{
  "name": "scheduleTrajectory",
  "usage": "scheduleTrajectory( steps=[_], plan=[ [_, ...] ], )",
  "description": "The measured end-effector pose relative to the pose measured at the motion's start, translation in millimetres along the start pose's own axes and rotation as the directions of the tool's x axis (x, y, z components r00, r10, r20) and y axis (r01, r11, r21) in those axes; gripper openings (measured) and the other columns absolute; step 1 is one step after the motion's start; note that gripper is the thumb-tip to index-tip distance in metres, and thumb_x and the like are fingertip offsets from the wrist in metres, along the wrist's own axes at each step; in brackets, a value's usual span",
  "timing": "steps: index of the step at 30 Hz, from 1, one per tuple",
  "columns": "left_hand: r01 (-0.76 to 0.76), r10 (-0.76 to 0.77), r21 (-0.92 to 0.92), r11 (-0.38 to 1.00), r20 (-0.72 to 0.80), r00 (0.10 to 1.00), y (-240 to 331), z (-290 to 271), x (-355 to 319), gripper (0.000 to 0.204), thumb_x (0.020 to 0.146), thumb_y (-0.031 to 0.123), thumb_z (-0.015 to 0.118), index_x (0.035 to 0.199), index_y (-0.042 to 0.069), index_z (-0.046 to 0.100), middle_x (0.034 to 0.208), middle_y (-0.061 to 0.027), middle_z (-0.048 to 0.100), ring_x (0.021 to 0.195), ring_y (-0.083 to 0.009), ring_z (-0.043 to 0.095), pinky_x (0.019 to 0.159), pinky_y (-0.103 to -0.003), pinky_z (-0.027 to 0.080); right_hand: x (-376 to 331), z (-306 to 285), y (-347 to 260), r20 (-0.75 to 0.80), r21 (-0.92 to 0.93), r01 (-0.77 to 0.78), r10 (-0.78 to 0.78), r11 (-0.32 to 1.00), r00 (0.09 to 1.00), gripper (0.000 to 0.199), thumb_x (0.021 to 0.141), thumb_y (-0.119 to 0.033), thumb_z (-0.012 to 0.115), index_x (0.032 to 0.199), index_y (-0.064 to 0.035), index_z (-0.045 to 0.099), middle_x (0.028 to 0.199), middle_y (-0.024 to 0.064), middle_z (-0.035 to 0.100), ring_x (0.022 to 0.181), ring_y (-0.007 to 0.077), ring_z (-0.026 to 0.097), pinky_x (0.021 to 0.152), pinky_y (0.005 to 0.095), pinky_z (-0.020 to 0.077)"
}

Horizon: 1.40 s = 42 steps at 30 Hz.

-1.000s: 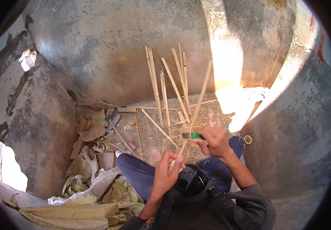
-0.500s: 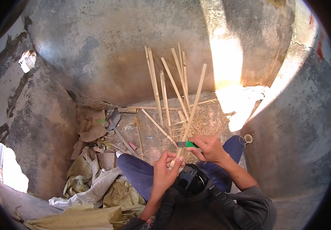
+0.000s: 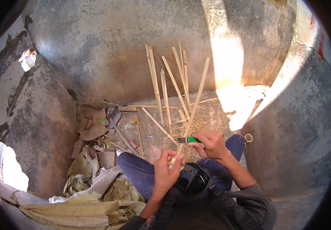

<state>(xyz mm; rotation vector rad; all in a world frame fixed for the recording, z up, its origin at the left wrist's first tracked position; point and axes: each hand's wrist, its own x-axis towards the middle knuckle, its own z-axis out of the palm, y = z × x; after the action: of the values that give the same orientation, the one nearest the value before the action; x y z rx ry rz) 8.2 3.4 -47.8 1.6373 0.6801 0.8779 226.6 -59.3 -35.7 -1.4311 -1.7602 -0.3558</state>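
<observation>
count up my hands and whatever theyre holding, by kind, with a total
Hands (left hand, right hand): 2
Green-handled knife, in the right: 1
Pale strip, in the left: 1
Total: 4

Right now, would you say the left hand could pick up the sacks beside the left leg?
Probably not: the left hand is holding the pale strip, and the left leg lies between that hand and the sacks.
</observation>
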Motion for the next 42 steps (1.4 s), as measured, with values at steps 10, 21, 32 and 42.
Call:
scheduleTrajectory(
  steps=[10,21,32,42],
  plan=[
    [0.24,-0.241,0.026,0.97,0.161,0.957,-9.0,-22.9,-29.5,0.012,0.106,0.007,0.068,0.109,-0.001,0.06,0.088,-0.0095,0.076,0.071,-0.0076,0.069,0.059,-0.021,0.05,26.4,-57.4,85.5,-0.336,0.017,-0.461,0.439,0.887,0.833,0.027,0.111,-0.025,0.062,0.109,0.0004,0.07,0.074,0.0136,0.067,0.062,0.0256,0.065,0.059,0.0381,0.0488],
    [0.222,-0.194,-0.085,0.971,0.26,0.946,-11.3,-16.1,3.6,0.033,0.116,0.026,0.053,0.131,0.001,0.069,0.076,-0.0009,0.065,0.064,-0.0056,0.058,0.054,-0.022,0.045,-6.8,0.7,6.6,0.052,0.17,-0.165,0.158,0.971,0.986,0.026,0.1,-0.028,0.076,0.11,-0.0046,0.072,0.088,0.0115,0.073,0.072,0.0307,0.073,0.063,0.0386,0.0564],
    [0.079,-0.1,0.105,0.991,0.206,0.974,11.4,-9.5,3.0,0.039,0.117,0.03,0.049,0.11,0.002,0.076,0.062,0.0016,0.042,0.06,-0.0081,0.04,0.056,-0.032,0.034,-0.1,-1.5,-12.1,0.077,0.021,-0.02,0.018,1.0,0.997,0.028,0.094,-0.033,0.081,0.104,-0.0078,0.075,0.082,0.0068,0.07,0.068,0.0273,0.071,0.058,0.0376,0.0547],
    [0.13,-0.134,0.034,0.991,0.245,0.96,4.0,-11.9,0.2,0.048,0.118,0.035,0.046,0.097,0.002,0.074,0.063,0.0045,0.04,0.06,-0.0076,0.037,0.056,-0.031,0.031,13.1,-12.4,7.8,-0.016,-0.088,0.014,-0.016,0.996,1.0,0.025,0.097,-0.034,0.079,0.103,-0.0098,0.076,0.08,0.0062,0.072,0.063,0.024,0.071,0.055,0.0359,0.0536]
  ],
)
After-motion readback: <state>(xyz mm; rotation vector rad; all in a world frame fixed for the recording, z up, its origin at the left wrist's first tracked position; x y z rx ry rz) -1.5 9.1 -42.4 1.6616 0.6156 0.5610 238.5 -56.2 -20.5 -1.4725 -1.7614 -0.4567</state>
